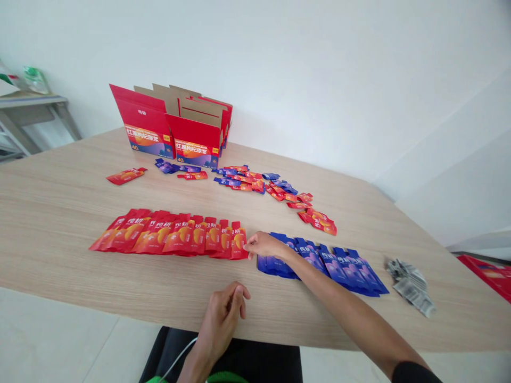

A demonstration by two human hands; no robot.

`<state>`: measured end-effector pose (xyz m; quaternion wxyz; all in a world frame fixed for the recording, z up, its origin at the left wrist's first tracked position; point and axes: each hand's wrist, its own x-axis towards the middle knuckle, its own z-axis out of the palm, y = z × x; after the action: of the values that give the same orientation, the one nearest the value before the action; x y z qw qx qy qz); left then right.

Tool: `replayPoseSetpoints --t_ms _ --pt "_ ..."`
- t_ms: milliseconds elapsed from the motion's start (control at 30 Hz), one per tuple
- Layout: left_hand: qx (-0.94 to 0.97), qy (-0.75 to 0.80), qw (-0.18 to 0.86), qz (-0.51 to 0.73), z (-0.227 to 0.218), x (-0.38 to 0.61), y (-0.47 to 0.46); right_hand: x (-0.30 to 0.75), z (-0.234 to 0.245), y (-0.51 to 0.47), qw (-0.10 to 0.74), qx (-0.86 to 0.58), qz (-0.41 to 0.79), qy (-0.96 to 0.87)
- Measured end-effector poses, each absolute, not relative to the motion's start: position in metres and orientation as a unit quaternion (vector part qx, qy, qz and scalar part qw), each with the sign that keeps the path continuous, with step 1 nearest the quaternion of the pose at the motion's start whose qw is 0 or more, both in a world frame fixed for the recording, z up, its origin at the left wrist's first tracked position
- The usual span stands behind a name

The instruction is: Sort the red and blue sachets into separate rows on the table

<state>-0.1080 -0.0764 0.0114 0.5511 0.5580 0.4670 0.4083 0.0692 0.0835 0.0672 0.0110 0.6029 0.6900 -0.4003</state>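
My right hand (264, 246) reaches across the wooden table (59, 213) and pinches the right end of a fanned row of red sachets (171, 234). Just right of that hand lies a fanned row of blue sachets (339, 268), partly under my forearm. My left hand (225, 311) rests near the table's front edge with its fingers curled together and nothing visible in them.
Two open red cartons (175, 127) stand at the back. Loose red and blue sachets (259, 183) are scattered in front of them, and one red sachet (125, 175) lies apart at the left. Silver packets (411, 284) sit at the right, a grey shelf (32, 106) far left.
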Motion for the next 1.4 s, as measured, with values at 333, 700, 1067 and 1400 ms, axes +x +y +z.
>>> replayPoseSetpoints --t_ms 333,700,1067,1400 --pt "0.556 0.474 0.552 0.402 0.010 -0.108 -0.075 0.059 0.070 0.086 0.056 0.605 -0.357 0.709" --pt "0.623 0.469 0.524 0.344 0.015 -0.103 -0.069 0.105 0.093 0.155 -0.022 0.683 -0.078 0.726" --pt "0.685 0.494 0.456 0.282 0.011 -0.097 -0.072 0.116 0.057 0.288 -0.033 0.634 0.040 0.772" --pt "0.642 0.475 0.531 0.283 0.006 -0.100 -0.070 0.123 0.063 0.296 0.023 0.614 0.075 0.785"
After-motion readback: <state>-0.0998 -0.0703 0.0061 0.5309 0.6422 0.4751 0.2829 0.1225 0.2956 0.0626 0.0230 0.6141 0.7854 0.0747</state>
